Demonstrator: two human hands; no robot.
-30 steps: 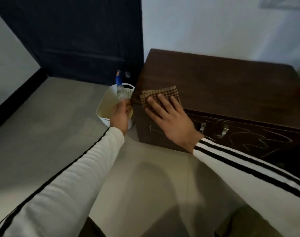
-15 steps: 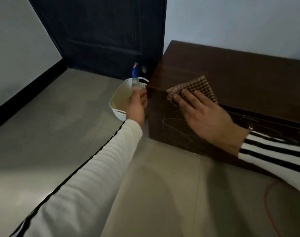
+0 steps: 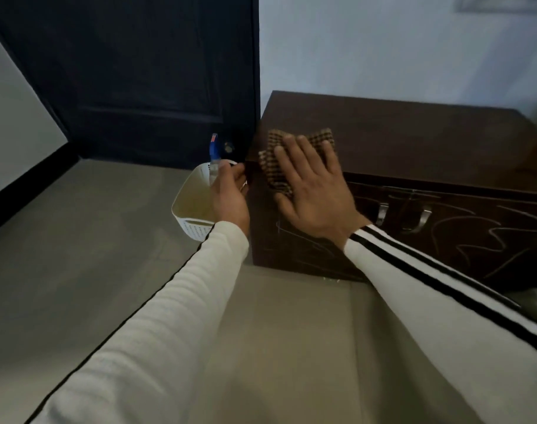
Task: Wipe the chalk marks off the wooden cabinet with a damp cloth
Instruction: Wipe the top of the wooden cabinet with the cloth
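**Hands.** The right hand [image 3: 313, 191] lies flat, fingers spread and straight, and presses the checked cloth [image 3: 272, 171] against the wooden cabinet [image 3: 414, 139]. The left hand [image 3: 230, 194] has its fingers curled round a spray bottle [image 3: 213, 149] and holds it upright over the white basket [image 3: 187, 206].

**Position of task items.** The cloth is draped over the cabinet's upper front edge at its left corner, partly on the top and partly on the front face. The basket stands on the floor [image 3: 77, 240] at the cabinet's 9 o'clock, just beside its left side. A dark door [image 3: 138, 71] stands at 12 o'clock from the basket.

**Condition of surface.** White chalk marks [image 3: 475, 237] run across the front face. They show at 6 o'clock from the right hand, below the wrist, and at 3 to 4 o'clock from it, out past the two metal handles [image 3: 382, 211]. The top shows no marks that I can make out, though the light is dim.

**Progress.** In my judgement the wiping is at an early stage. The cloth sits at one corner only, and most of the visible front is scribbled over. Whether the patch under the cloth is clean cannot be told. Whether the cloth is damp cannot be told either.

**Outstanding.** The whole front face, from the left corner across to the right edge and around both handles, appears to need wiping.
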